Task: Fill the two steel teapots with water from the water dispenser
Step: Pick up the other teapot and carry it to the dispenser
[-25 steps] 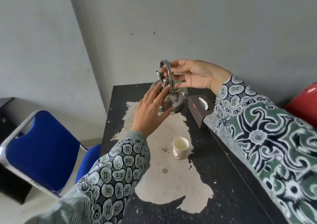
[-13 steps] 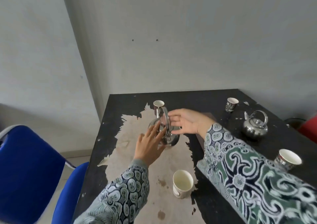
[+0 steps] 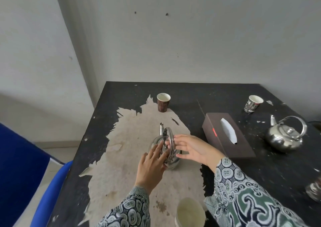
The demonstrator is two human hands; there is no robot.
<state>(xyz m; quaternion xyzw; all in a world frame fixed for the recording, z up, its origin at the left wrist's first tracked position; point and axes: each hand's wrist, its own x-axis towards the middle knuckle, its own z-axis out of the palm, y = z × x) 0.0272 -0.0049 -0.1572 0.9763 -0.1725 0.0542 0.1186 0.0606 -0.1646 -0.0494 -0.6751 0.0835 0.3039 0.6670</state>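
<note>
A small steel teapot [image 3: 172,163] stands on the worn pale patch of the black table [image 3: 191,91], spout pointing away, handle upright. My left hand [image 3: 151,166] lies on its lid and near side with fingers spread, not gripping. My right hand [image 3: 192,148] is flat and open beside the handle, fingertips touching it. A second steel teapot [image 3: 284,136] sits at the right of the table, apart from both hands. No water dispenser is in view.
A dark tissue box [image 3: 225,134] lies between the two teapots. Paper cups stand at the back left [image 3: 163,102], back right [image 3: 252,106], front [image 3: 190,213] and right edge [image 3: 314,190]. A blue chair [image 3: 22,171] stands left of the table.
The teapot, held up in the air by both hands a second ago, now stands on the table. My right hand has let go of the handle and my fingers have opened.
</note>
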